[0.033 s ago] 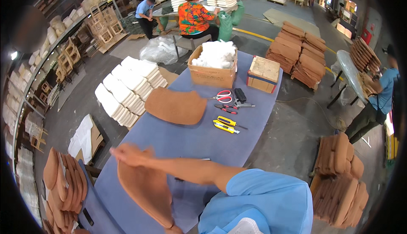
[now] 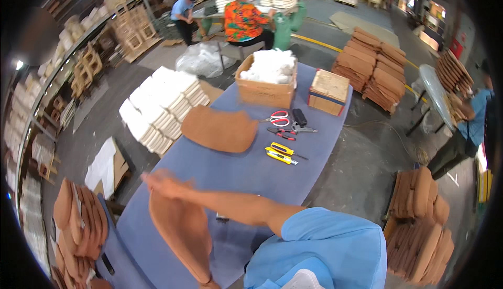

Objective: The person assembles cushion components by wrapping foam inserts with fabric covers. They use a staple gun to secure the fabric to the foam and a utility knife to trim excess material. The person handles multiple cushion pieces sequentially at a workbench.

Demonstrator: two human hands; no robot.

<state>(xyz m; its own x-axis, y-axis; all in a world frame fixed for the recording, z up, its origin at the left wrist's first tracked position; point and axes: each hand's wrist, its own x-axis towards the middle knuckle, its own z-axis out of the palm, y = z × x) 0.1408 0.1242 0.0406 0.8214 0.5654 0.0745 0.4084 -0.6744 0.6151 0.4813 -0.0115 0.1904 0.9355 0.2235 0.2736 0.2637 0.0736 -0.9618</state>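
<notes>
Blue worktable (image 2: 225, 173) in workshop: right hand (image 2: 162, 183) (blurred) grips top edge of brown cover (image 2: 181, 231), hanging at near end. Left hand unseen. One finished-looking brown piece (image 2: 220, 128) lies mid-table; stacks remain.

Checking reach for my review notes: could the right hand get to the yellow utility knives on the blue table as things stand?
Probably not right away. The right hand is stretched across to the left, gripping the top of a brown cushion cover. The yellow utility knives lie uncovered farther up the blue table, with bare cloth between, so it would have to let go first.
</notes>
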